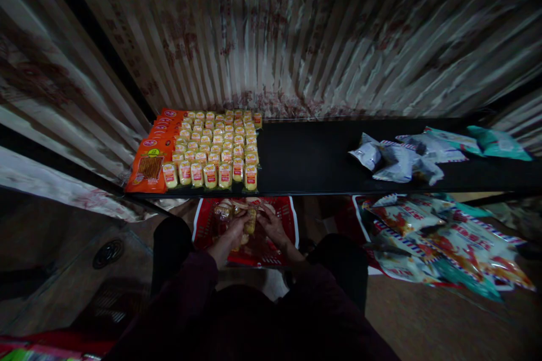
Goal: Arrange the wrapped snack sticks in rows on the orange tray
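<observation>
Both hands are low over a red plastic basket [293,220] with a white rim, just under the front edge of the shelf. My left hand [234,232] is closed on a small yellow wrapped snack cake [250,222]. My right hand [273,227] comes in from the other side, its curled fingers at the top of the same cake; the dim light blurs their exact grip. More clear-wrapped pieces [222,211] lie in the basket beside my left hand. On the shelf above, wrapped snack cakes [210,175] stand in several close rows.
Orange snack packets [149,161] line the left end of the black shelf [305,158]. Silver-white bags [396,161] and a teal bag [498,144] lie at its right. Below, another basket is heaped with printed snack bags [461,240]. A pleated curtain [279,39] hangs behind.
</observation>
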{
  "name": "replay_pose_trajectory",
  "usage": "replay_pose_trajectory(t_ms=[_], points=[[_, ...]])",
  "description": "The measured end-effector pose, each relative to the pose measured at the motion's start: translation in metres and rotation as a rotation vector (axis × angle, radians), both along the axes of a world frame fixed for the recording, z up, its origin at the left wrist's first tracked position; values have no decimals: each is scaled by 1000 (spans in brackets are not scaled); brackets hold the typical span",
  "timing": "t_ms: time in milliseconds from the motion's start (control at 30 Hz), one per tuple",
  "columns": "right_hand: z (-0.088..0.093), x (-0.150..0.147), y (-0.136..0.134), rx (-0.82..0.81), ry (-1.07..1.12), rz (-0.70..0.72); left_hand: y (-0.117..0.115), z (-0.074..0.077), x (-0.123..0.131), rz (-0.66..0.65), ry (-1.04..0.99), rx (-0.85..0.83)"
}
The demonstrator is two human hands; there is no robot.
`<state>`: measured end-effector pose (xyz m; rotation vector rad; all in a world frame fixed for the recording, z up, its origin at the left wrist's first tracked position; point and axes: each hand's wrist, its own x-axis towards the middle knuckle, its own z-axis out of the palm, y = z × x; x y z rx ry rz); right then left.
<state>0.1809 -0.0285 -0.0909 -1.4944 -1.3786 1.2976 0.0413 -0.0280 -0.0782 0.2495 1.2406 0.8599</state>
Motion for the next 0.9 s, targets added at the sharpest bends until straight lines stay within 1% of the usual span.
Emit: replay_pose_trajectory(t_ms=[100,200,300,400,467,500,633,733,833,900], points=[[7,5,-3,-34,162,59,-2,9,3,-68,-63,-24],[14,11,-4,-55,256,108,-2,16,2,-125,-82,-17],[19,12,-3,-89,318,114,0,21,0,-132,-112,-43],[20,10,-5,-216,400,123,2,26,-1,-121,-121,-47],[20,10,-7,-270,435,103,2,29,-1,-119,-117,-45],[19,10,-8,-270,437,84,2,30,-1,-117,-120,-42],[15,13,-10,-195,336,-13,2,33,-4,-81,-183,-39],[10,14,-9,-194,263,-76,1,34,-9,-56,-214,-67],[7,12,-8,-192,257,-125,0,34,-12,-53,-212,-44],[6,9,-9,-195,292,-163,-1,33,-14,-56,-217,-17]])
